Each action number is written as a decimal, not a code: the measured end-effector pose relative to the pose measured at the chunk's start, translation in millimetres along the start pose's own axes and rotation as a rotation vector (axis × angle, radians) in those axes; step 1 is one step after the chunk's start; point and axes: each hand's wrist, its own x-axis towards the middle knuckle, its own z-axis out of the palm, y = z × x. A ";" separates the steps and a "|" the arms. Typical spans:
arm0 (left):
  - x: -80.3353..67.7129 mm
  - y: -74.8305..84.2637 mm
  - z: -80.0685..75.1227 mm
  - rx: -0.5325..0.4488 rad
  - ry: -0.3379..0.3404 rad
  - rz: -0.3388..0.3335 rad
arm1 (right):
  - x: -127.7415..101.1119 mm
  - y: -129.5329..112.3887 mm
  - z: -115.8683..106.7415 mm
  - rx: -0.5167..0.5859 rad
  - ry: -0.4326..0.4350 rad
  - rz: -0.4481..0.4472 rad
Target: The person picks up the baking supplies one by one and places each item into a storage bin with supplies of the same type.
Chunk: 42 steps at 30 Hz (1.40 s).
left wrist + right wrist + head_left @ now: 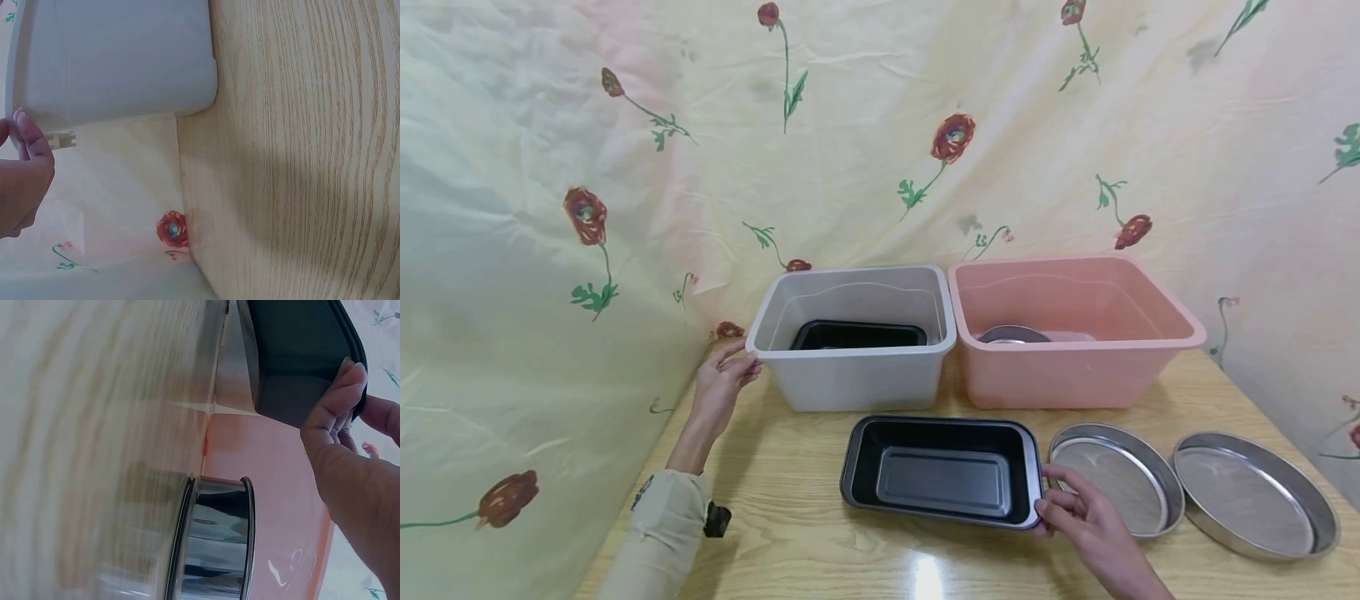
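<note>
**Two bins, two dark pans, three round tins**

Your right hand pinched the near right corner of the black loaf pan on the table, thumb on the rim. Your left hand touched the grey bin with relaxed fingers. A second dark pan sat inside it, mostly hidden. Two round steel tins lay beside the loaf pan; what seemed a third peeked from the pink bin.

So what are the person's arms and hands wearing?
The left arm has a pale beige sleeve reaching to the wrist, with a small black device strapped beside its cuff. The left hand is bare, with no glove or ring visible. The right hand is bare too, and no sleeve shows on that forearm in the head view.
</note>
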 end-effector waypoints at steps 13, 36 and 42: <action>0.0 -1.3 1.1 -0.011 0.005 0.006 | 2.0 -7.8 5.7 -0.003 0.034 0.012; 0.2 -0.5 0.0 -0.008 -0.010 0.015 | 4.3 -25.8 3.3 0.088 0.006 -0.103; 0.4 -1.2 0.0 -0.020 -0.005 0.011 | 5.7 -29.3 3.8 0.100 -0.009 -0.099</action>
